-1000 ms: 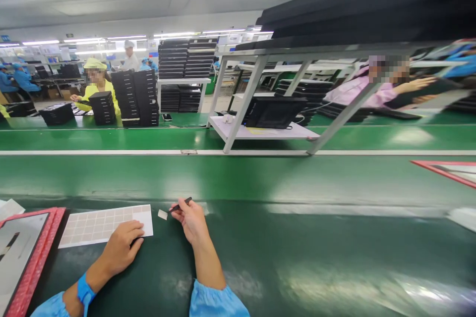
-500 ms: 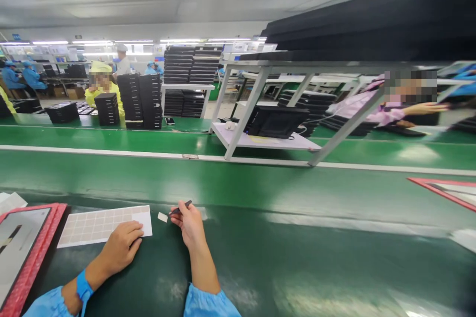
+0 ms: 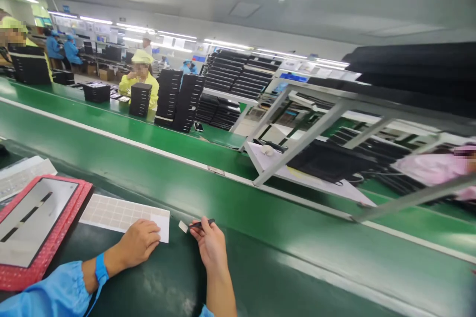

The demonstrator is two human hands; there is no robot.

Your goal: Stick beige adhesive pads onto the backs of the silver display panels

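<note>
My left hand lies with its fingers resting on the right end of a sheet of beige stickers, over a white bare patch. My right hand pinches black tweezers. A small pale sticker is at the tweezers' tip, just right of the sheet. To the left, a flat panel with a grey face and a dark strip lies on pink bubble wrap.
White papers lie behind the panel. A green conveyor runs across in front, with a grey metal rack beyond it. Tall stacks of black units stand on the far side, where people in yellow and pink sit.
The camera has turned left and tilted, so the scene sits further right and slants. My right hand still holds the tweezers by the sticker; my left remains on the sheet.
</note>
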